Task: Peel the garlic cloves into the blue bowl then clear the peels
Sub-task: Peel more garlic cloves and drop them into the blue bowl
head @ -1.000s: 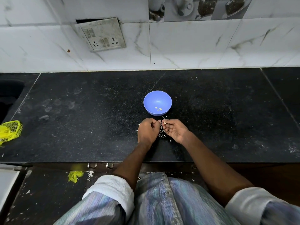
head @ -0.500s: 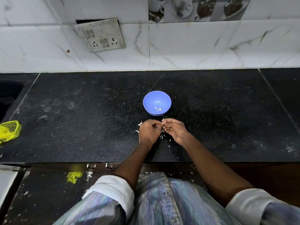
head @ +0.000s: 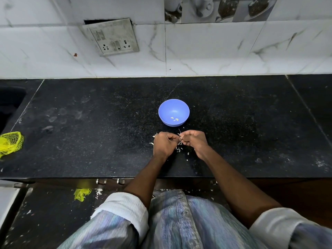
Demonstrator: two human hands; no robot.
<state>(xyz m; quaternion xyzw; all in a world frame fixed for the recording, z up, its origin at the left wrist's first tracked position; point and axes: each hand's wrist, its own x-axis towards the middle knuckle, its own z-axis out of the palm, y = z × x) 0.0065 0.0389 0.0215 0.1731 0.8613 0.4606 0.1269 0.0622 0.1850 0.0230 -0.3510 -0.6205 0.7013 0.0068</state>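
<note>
A blue bowl (head: 173,112) stands on the black counter (head: 107,126) with a few peeled garlic cloves (head: 174,119) in its bottom. Just in front of it my left hand (head: 164,145) and my right hand (head: 195,141) meet, fingers curled, pinching a small garlic clove (head: 180,136) between them. A thin strand of peel sticks up from the clove. The clove itself is mostly hidden by my fingers. White peel scraps (head: 179,149) lie on the counter under and around both hands.
A yellow mesh bag (head: 10,143) lies at the counter's left edge, beside a dark sink (head: 9,105). A tiled wall with a socket plate (head: 113,36) backs the counter. Another yellow mesh scrap (head: 81,193) and peel bits lie on the floor below.
Both hands stay together in front of the bowl, with only small finger movements on the clove. The bowl has not moved.
</note>
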